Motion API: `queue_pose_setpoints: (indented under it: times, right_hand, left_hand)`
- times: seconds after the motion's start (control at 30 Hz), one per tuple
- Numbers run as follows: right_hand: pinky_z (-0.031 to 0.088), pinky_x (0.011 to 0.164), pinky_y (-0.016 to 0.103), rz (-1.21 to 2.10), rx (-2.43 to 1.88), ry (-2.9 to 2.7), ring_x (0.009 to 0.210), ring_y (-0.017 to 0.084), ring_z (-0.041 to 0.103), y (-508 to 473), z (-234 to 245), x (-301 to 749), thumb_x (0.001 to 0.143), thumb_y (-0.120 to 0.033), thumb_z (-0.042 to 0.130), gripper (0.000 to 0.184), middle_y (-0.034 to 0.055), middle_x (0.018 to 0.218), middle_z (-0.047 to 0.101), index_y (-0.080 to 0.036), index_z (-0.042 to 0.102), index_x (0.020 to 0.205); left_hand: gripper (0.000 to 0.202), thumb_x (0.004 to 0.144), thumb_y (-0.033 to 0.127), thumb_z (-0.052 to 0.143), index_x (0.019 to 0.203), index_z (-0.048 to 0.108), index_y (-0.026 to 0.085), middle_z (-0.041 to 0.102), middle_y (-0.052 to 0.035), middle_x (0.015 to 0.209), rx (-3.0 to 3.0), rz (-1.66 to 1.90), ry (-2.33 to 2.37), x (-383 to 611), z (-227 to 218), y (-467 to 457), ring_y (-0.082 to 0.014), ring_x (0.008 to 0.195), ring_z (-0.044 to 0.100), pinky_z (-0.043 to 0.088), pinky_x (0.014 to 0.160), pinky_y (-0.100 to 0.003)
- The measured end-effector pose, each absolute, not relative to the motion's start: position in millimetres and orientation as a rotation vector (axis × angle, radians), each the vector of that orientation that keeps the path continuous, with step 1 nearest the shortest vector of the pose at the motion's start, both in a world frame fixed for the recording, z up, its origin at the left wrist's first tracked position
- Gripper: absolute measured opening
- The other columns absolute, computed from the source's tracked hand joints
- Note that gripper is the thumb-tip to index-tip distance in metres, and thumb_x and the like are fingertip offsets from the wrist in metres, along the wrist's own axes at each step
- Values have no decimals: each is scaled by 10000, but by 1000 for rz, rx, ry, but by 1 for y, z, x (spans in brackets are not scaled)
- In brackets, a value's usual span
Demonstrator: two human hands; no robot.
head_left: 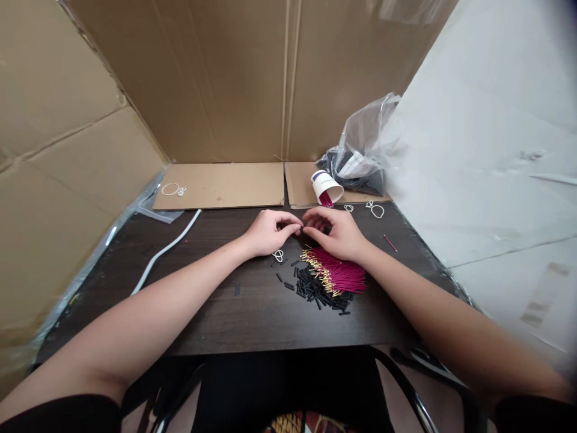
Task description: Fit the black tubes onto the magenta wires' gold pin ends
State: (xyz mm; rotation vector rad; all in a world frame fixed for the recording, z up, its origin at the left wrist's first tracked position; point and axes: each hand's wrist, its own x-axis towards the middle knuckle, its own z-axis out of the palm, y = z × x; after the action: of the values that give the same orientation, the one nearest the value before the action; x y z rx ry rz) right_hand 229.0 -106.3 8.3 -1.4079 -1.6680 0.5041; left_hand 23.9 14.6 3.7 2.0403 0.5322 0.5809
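Facing each other nearly tip to tip, the left hand (273, 233) and right hand (338, 234) had thumbs near fingertips; whether they gripped anything I couldn't tell. Magenta wires (345, 273) and black tubes (318, 294) lay bodyward of the right fingers, short of the table's (252, 325) near edge. Room stretched from the left fingers toward a pale hose (160, 252).

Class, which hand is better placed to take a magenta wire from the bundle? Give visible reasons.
The right hand, probably: it is close beside the magenta wires, while the left hand is farther off, nearer a white looped band. Whether either holds anything is too small to tell.
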Motion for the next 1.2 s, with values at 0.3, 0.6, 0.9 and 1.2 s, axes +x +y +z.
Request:
queue_pose_setpoints:
  times: [0.3, 0.6, 0.9, 1.2]
  right_hand:
    - [538, 799, 367, 372, -1475, -1813, 836, 207, 721, -104, 9, 244, 1012, -270, 742, 92, 50, 953, 825, -222, 811, 973]
    - [526, 922, 434, 104, -1538, -1843, 1021, 287, 685, -106, 20, 254, 961, -327, 799, 185, 106, 1065, 757, -215, 736, 1095]
    - [349, 655, 315, 721, -1599, -2229, 653, 135, 501, -121, 47, 251, 957, -282, 766, 197, -12, 732, 635, -196, 660, 814]
    - [378, 686, 325, 690, -1635, -2309, 696, 162, 574, -123, 45, 247, 962, -134, 651, 143, 38, 807, 727, -186, 710, 842]
  left_hand:
    - [251, 1014, 331, 725, 1183, 808, 166, 833, -97, 1037, 2053, 627, 577, 24, 2, 15, -180, 815, 690, 514, 731, -323]
    - [268, 885, 391, 859, 813, 689, 196, 700, -34, 837, 2273, 425, 352, 18, 10, 19, -198, 813, 604, 471, 807, -365]
    - [258, 819, 458, 955, 858, 822, 240, 696, -32, 867, 2416, 156, 173, 12, 20, 23, -266, 1002, 594, 400, 1009, -433]
    - [136, 906, 345, 859, 835, 840, 231, 703, -60, 834, 2338, 148, 185, 12, 19, 29, -260, 942, 611, 464, 881, -400]
